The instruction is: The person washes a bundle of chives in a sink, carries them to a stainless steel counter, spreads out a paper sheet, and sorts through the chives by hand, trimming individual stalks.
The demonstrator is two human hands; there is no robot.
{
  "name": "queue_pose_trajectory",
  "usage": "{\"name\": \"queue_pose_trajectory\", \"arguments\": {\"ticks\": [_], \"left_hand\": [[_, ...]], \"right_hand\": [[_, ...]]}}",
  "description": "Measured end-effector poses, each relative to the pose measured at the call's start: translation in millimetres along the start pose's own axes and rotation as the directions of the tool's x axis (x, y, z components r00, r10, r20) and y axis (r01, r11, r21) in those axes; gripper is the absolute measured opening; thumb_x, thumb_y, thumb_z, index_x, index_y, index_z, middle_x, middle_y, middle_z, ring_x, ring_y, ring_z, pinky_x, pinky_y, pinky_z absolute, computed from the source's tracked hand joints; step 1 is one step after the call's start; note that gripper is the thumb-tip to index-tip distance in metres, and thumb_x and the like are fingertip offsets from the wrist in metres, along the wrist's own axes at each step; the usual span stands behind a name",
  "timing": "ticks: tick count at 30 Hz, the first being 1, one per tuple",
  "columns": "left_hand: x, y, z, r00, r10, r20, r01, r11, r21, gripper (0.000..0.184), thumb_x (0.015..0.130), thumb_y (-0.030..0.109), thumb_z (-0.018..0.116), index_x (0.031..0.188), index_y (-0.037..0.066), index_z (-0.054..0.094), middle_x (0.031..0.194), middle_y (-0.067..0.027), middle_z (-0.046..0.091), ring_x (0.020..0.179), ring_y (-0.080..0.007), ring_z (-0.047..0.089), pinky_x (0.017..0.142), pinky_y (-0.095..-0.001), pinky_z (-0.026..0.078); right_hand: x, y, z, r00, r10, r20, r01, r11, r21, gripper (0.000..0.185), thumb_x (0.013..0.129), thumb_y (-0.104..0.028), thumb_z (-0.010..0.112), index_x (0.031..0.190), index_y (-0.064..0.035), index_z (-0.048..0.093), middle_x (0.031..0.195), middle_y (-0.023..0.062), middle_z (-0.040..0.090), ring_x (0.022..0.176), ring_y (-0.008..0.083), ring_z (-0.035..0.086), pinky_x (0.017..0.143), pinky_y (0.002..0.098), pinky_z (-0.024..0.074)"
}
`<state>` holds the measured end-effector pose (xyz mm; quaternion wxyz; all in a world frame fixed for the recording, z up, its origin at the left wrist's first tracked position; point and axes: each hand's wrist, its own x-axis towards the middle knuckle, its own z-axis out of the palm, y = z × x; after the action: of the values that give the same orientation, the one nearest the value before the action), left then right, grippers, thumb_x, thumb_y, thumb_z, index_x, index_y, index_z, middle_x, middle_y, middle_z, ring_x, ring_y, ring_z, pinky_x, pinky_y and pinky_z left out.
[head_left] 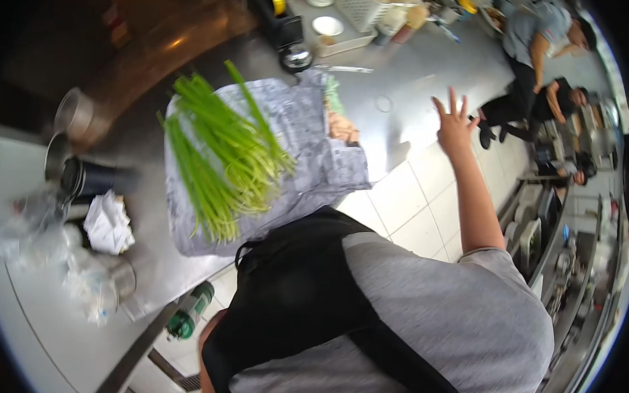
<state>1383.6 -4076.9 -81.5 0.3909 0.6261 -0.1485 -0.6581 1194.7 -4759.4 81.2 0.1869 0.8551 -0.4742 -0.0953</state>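
The right hand [454, 126] is raised with its fingers spread wide and nothing in its grasp, showing over the edge of the table [428, 66]. The left hand is out of sight, so whether it is clenched, loose or holding something cannot be told.

The greens [231, 158] lie well to the left of the right hand, loosely bunched on a grey printed sheet [308, 140], green ends pointing forward and pale ends back toward the apron [290, 283]. A clear ring [383, 104] sits nearer, just left of the hand; forward and left are a tray [349, 45] and a thin metal utensil [347, 69]. Beyond the hand, on its right, stands a co-worker [526, 32].

As a judgement, the step looks like a pause with the greens laid out. Gripping them from here would call for the hand to cross leftward, lower and gather several loose stems together.
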Motion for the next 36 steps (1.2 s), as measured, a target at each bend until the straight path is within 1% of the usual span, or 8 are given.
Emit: {"name": "queue_pose_trajectory", "arguments": {"ticks": [5,8,12,16,23,28,32,36], "left_hand": [[-51.2,201.7,-24.0,0.989,0.143,-0.048,-0.146,0.988,-0.055,0.048,0.073,0.000,0.068,0.120,0.000,0.056,0.119,-0.0091,0.059,0.111,-0.0178,0.054,0.097,-0.0339,0.039],[-36.0,254.7,-14.4,0.786,0.585,-0.199,-0.608,0.790,-0.082,0.092,0.069,0.048,0.076,0.134,-0.005,0.038,0.138,-0.0188,0.041,0.128,-0.0290,0.040,0.105,-0.0400,0.031],[15.6,324.7,35.8,0.726,0.682,0.083,-0.405,0.523,-0.750,0.127,0.059,0.094,0.016,0.146,0.003,0.000,0.153,-0.0143,0.000,0.141,-0.0270,0.008,0.112,-0.0462,0.010],[40.3,341.0,48.8,0.657,0.729,0.190,-0.332,0.507,-0.795,0.123,0.064,0.091,0.019,0.145,0.002,-0.002,0.153,-0.0152,-0.003,0.141,-0.0298,0.003,0.112,-0.0488,0.007],[57.8,339.2,54.5,0.621,0.747,0.239,-0.272,0.491,-0.827,0.127,0.059,0.094,0.016,0.145,0.003,-0.004,0.153,-0.0151,-0.005,0.141,-0.0295,0.001,0.112,-0.0474,0.006],[64.4,329.5,51.0,0.635,0.745,0.205,-0.274,0.465,-0.842,0.122,0.062,0.091,0.029,0.145,0.003,0.010,0.152,-0.0170,0.011,0.140,-0.0309,0.011,0.112,-0.0464,0.012],[75.3,265.3,25.8,0.727,0.656,-0.203,-0.675,0.626,-0.390,0.035,0.087,0.034,0.062,0.106,0.008,0.051,0.097,-0.0050,0.055,0.090,-0.0153,0.053,0.081,-0.0287,0.042],[50.1,144.4,44.4,0.843,0.136,-0.521,-0.339,0.886,-0.317,0.020,0.088,0.026,0.062,0.096,0.009,0.053,0.083,0.0012,0.053,0.075,-0.0081,0.048,0.065,-0.0221,0.038]], "right_hand": [[-27.3,-39.1,-30.9,0.970,-0.118,-0.213,0.136,0.988,0.074,0.060,0.082,-0.005,0.054,0.136,-0.0274,0.039,0.153,0.0045,0.011,0.139,0.0366,0.013,0.099,0.0711,0.0196],[-28.7,-83.5,-35.5,0.929,-0.277,-0.244,0.359,0.832,0.422,0.062,0.076,-0.006,0.065,0.133,-0.0193,0.042,0.148,0.0099,0.023,0.132,0.0363,0.028,0.100,0.0551,0.0323],[-19.0,-158.0,9.5,0.853,-0.386,-0.351,0.503,0.428,0.751,0.043,0.078,-0.004,0.062,0.120,-0.0061,0.053,0.126,0.0168,0.049,0.110,0.0358,0.052,0.091,0.0357,0.0441],[-11.5,-167.4,9.7,0.852,-0.366,-0.374,0.503,0.374,0.779,0.010,0.082,-0.008,0.061,0.087,0.0002,0.062,0.085,0.0169,0.062,0.080,0.0353,0.059,0.073,0.0379,0.0470],[-10.3,-144.2,-3.3,0.852,-0.386,-0.354,0.521,0.567,0.638,0.022,0.082,-0.023,0.063,0.074,-0.0029,0.058,0.079,0.0126,0.061,0.075,0.0334,0.057,0.064,0.0405,0.0442],[-23.1,-132.1,-27.5,0.909,-0.336,-0.246,0.403,0.556,0.727,0.059,0.074,-0.007,0.067,0.128,-0.0145,0.045,0.124,0.0131,0.048,0.112,0.0345,0.048,0.092,0.0404,0.0420],[-30.6,-130.2,-46.8,0.878,-0.361,-0.314,0.466,0.498,0.731,0.057,0.073,-0.004,0.068,0.126,-0.0125,0.047,0.124,0.0138,0.049,0.112,0.0349,0.049,0.093,0.0406,0.0418],[-35.1,-138.0,-66.2,0.882,-0.305,-0.358,0.460,0.404,0.791,0.046,0.073,-0.004,0.070,0.116,-0.0076,0.053,0.114,0.0140,0.053,0.098,0.0296,0.054,0.084,0.0359,0.0454]]}}
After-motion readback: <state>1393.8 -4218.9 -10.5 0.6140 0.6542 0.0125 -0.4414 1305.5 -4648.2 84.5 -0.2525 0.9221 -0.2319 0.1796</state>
